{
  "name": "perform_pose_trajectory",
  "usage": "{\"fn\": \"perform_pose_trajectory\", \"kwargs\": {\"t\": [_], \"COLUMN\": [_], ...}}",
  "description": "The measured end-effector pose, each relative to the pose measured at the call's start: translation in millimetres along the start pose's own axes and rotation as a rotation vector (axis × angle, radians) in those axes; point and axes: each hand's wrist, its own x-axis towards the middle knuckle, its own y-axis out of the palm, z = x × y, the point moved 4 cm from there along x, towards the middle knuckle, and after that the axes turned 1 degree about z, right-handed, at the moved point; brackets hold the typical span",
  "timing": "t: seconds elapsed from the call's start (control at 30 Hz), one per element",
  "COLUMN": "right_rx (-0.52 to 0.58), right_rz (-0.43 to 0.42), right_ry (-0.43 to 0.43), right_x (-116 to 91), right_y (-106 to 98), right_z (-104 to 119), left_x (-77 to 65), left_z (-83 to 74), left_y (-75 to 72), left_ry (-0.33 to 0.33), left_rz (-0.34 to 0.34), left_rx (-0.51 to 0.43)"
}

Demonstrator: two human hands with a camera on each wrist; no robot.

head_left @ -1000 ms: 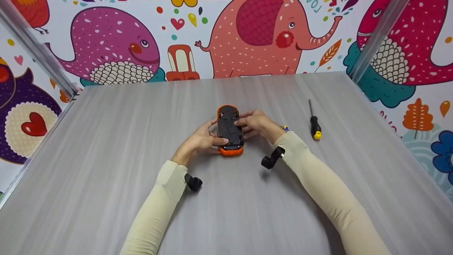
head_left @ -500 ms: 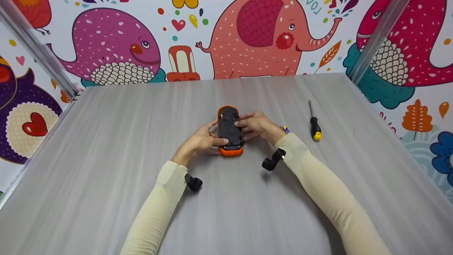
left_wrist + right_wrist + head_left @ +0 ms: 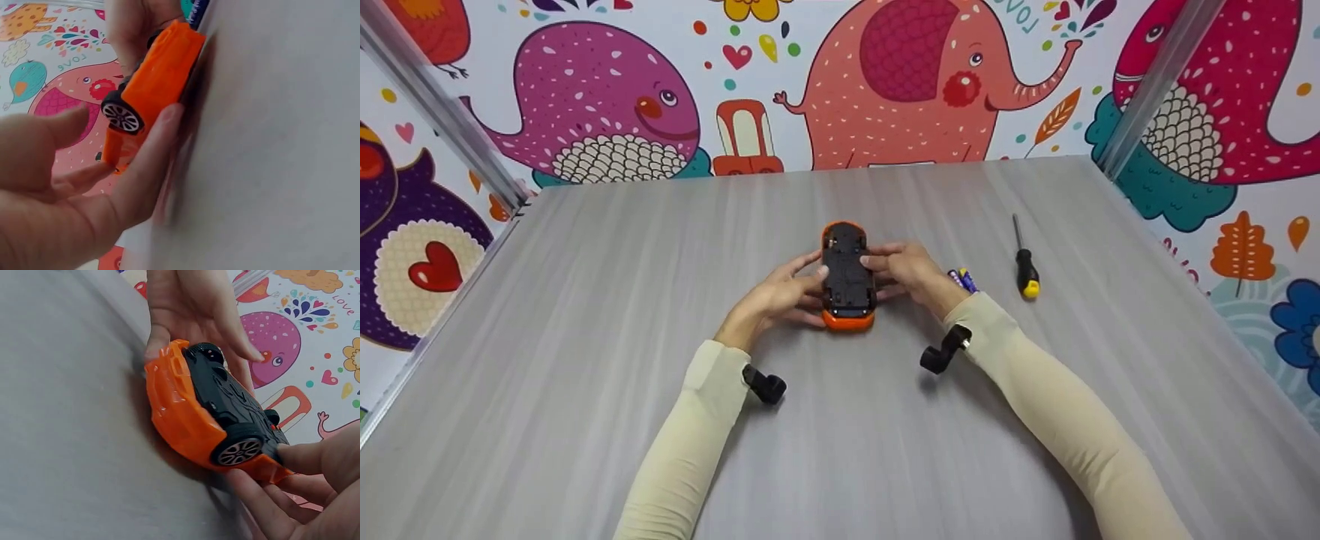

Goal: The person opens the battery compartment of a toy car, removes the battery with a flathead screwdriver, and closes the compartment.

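An orange toy car [image 3: 847, 277] lies upside down at the middle of the table, its black underside facing up. My right hand [image 3: 911, 270] pinches its right side, thumb on the underside and fingers against the body, as the right wrist view also shows. Along the left side, my left hand [image 3: 776, 296] touches the orange body with nearly straight fingers. Its thumb [image 3: 73, 124] is raised off the car in the left wrist view. A spoked wheel [image 3: 240, 451] shows close to the right fingertips.
Small purple cylinders [image 3: 962, 280] that look like batteries lie beside the right wrist, partly hidden by it. To the right is a screwdriver [image 3: 1025, 262] with a black and yellow handle. Printed wall panels [image 3: 907, 90] border the grey table [image 3: 660, 240].
My left thumb has lifted from the car's underside and drawn back to its left edge. The right wrist has shifted slightly, showing more of the purple cylinders. The car stays almost in place.
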Motion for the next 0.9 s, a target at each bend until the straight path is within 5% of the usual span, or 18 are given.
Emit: {"fn": "perform_pose_trajectory", "kwargs": {"t": [0.33, 0.9], "right_rx": [0.107, 0.211], "right_rz": [-0.013, -0.020], "right_ry": [-0.086, -0.163], "right_x": [-14, -27], "right_y": [-2, 16], "right_z": [16, 21], "left_x": [-0.9, 4.4], "left_z": [-4.8, 2.7], "left_y": [-14.4, -11.2], "left_ry": [0.044, 0.078], "left_rz": [-0.058, 0.072], "left_rx": [-0.133, -0.266]}}
